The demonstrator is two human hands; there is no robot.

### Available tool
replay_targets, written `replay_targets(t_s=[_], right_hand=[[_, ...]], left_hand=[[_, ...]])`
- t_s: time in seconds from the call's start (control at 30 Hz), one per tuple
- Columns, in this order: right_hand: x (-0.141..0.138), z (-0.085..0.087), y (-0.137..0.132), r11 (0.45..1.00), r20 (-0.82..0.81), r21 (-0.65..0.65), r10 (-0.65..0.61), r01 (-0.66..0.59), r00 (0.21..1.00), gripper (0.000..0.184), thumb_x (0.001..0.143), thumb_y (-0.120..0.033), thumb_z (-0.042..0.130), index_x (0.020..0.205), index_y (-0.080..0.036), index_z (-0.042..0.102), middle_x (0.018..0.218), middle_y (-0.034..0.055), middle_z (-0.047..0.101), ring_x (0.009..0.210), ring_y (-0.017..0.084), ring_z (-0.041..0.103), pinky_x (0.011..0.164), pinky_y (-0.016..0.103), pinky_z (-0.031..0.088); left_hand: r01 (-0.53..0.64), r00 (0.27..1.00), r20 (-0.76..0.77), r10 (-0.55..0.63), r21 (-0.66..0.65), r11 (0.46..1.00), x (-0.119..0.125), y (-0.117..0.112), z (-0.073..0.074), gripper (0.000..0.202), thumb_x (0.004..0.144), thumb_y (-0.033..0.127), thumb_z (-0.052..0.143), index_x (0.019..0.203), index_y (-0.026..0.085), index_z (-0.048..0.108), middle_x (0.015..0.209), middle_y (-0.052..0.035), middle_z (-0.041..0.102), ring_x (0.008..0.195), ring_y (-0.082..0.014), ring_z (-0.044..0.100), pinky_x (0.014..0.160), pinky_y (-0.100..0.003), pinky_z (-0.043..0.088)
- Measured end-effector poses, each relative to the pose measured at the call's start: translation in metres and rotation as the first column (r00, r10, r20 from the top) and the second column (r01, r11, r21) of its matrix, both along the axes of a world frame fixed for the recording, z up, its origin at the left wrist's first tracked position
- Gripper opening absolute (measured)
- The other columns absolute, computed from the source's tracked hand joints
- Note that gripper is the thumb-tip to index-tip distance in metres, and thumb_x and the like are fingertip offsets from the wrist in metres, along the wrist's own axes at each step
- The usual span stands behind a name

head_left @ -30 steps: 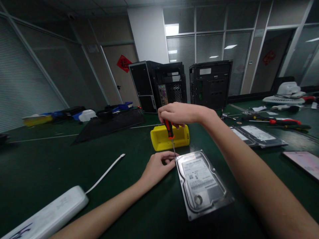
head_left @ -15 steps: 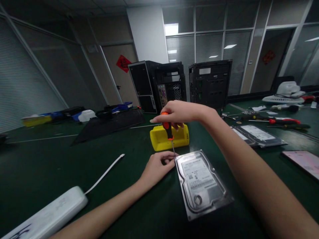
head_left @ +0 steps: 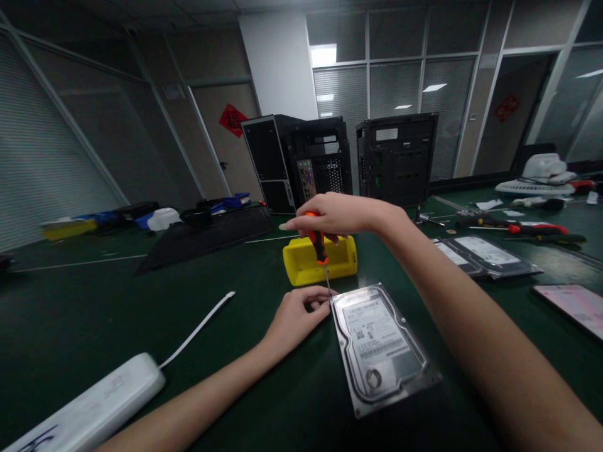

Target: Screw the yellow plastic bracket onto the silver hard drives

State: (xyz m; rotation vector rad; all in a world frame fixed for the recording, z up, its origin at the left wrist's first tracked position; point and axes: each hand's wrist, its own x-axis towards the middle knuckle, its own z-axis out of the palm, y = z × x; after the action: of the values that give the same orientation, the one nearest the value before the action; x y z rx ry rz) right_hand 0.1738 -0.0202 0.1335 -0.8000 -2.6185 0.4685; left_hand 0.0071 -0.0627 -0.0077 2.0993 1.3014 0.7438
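Observation:
A silver hard drive [head_left: 382, 346] lies flat on the dark green table [head_left: 94, 314], label up. My right hand [head_left: 330, 216] is closed around the red and black handle of a screwdriver [head_left: 319, 245], which stands nearly upright with its tip at the drive's far left corner. My left hand [head_left: 296, 317] rests on the table beside that corner, its fingertips pinched by the screwdriver's tip and the drive's edge. What the fingertips hold is too small to make out.
A yellow tray [head_left: 320, 258] sits just behind the drive. Two black computer cases [head_left: 343, 160] stand further back. A white power strip [head_left: 89, 405] with its cable lies at the near left. More hard drives [head_left: 485, 256] and screwdrivers [head_left: 541, 232] lie to the right.
My right hand has shifted its fingers on the screwdriver handle, with the forefinger now stretched out to the left. The drive and my left hand have stayed put.

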Motion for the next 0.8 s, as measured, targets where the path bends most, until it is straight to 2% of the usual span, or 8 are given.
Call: replay_targets(t_s=[0.13, 0.27, 0.4, 0.47, 0.67, 0.8], right_hand=[[0.0000, 0.0017, -0.0039, 0.999, 0.032, -0.013, -0.034, 0.034, 0.999, 0.055, 0.081, -0.059, 0.033, 0.070, -0.011, 0.057, 0.068, 0.0077, 0.063, 0.049, 0.010, 0.053, 0.046, 0.021, 0.038], [-0.0003, 0.0037, -0.0075, 0.995, 0.060, 0.036, -0.094, 0.092, 0.994, 0.048, 0.085, -0.047, 0.029, 0.070, -0.012, 0.058, 0.066, 0.0071, 0.062, 0.050, 0.011, 0.054, 0.045, 0.021, 0.036], [-0.0017, 0.0042, -0.0078, 0.999, 0.041, -0.023, -0.022, 0.023, 0.999, 0.031, 0.085, -0.031, 0.034, 0.077, -0.012, 0.057, 0.078, 0.0081, 0.063, 0.057, 0.011, 0.057, 0.046, 0.019, 0.038], [-0.0021, 0.0039, -0.0068, 1.000, 0.032, -0.015, 0.024, -0.023, 0.999, 0.028, 0.085, -0.029, 0.035, 0.083, -0.012, 0.057, 0.080, 0.0078, 0.063, 0.057, 0.010, 0.057, 0.048, 0.019, 0.039], [-0.0008, 0.0003, -0.0013, 0.984, 0.026, 0.174, 0.031, -0.035, 0.999, 0.031, 0.088, -0.034, 0.037, 0.103, -0.013, 0.055, 0.075, 0.0044, 0.062, 0.052, 0.008, 0.054, 0.051, 0.020, 0.037], [0.0001, 0.0001, -0.0015, 0.984, 0.040, 0.171, 0.031, -0.038, 0.999, 0.038, 0.087, -0.043, 0.036, 0.090, -0.013, 0.059, 0.074, 0.0050, 0.063, 0.051, 0.008, 0.053, 0.051, 0.020, 0.036]], left_hand=[[0.004, 1.000, -0.003, -0.003, 0.007, 1.000, 0.0003, -0.0004, 0.0001, 0.029, 0.079, 0.034, 0.050, 0.097, 0.017, 0.065, 0.086, -0.0040, 0.068, 0.076, -0.0181, 0.061, 0.066, -0.024, 0.044], [-0.003, 1.000, -0.007, 0.003, 0.008, 1.000, 0.0002, -0.0001, -0.0006, 0.030, 0.079, 0.034, 0.050, 0.097, 0.016, 0.066, 0.087, -0.0046, 0.069, 0.076, -0.0183, 0.061, 0.066, -0.025, 0.045], [0.001, 1.000, -0.001, -0.001, 0.016, 1.000, 0.0001, 0.0000, -0.0011, 0.029, 0.079, 0.031, 0.049, 0.097, 0.016, 0.066, 0.087, -0.0046, 0.069, 0.076, -0.0181, 0.061, 0.066, -0.024, 0.045], [0.003, 1.000, -0.002, -0.003, 0.023, 1.000, 0.0002, -0.0004, -0.0007, 0.028, 0.078, 0.030, 0.049, 0.096, 0.016, 0.066, 0.087, -0.0042, 0.069, 0.075, -0.0179, 0.061, 0.066, -0.024, 0.044], [0.014, 1.000, 0.001, -0.014, 0.006, 1.000, 0.0005, -0.0011, 0.0009, 0.028, 0.079, 0.030, 0.049, 0.097, 0.016, 0.065, 0.086, -0.0041, 0.069, 0.076, -0.0181, 0.061, 0.065, -0.024, 0.044], [0.013, 1.000, 0.006, -0.013, 0.001, 1.000, 0.0002, -0.0006, 0.0008, 0.027, 0.079, 0.031, 0.050, 0.097, 0.016, 0.065, 0.086, -0.0039, 0.068, 0.077, -0.0181, 0.061, 0.067, -0.025, 0.044]])
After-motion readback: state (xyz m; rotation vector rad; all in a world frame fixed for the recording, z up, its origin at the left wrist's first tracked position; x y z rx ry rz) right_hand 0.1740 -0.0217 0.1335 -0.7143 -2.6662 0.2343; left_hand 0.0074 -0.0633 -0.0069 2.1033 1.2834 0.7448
